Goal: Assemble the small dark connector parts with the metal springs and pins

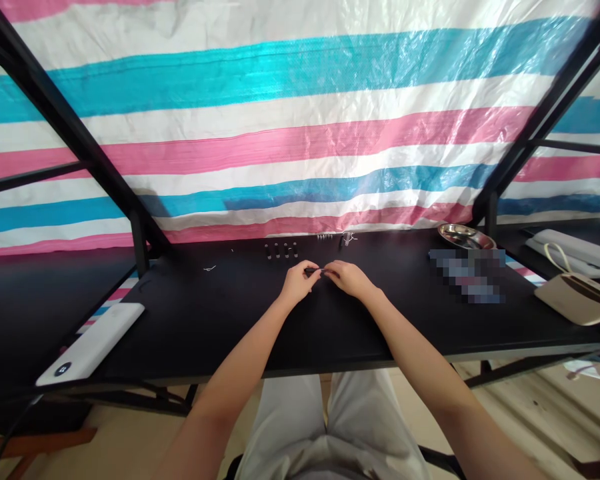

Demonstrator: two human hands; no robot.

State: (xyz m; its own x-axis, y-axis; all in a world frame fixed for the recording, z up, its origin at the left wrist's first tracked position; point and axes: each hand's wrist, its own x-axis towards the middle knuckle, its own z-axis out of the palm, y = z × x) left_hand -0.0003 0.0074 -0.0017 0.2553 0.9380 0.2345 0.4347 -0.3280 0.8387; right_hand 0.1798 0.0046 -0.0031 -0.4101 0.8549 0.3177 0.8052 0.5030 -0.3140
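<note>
My left hand (297, 281) and my right hand (347, 278) meet over the middle of the black table (220, 320). Both are pinched closed on a small dark part (316, 271) held between their fingertips; it is too small to name. Just beyond the hands stands a short row of small dark upright pieces (281, 251). A few more tiny parts (325, 236) and a bit of thin wire (349, 238) lie by the table's back edge.
A metal dish (464, 235) sits at the back right. A white power bank (93, 342) lies at the front left edge, a beige device (577, 298) with a cable at the right. Black frame posts (139, 247) rise on both sides before a striped tarp.
</note>
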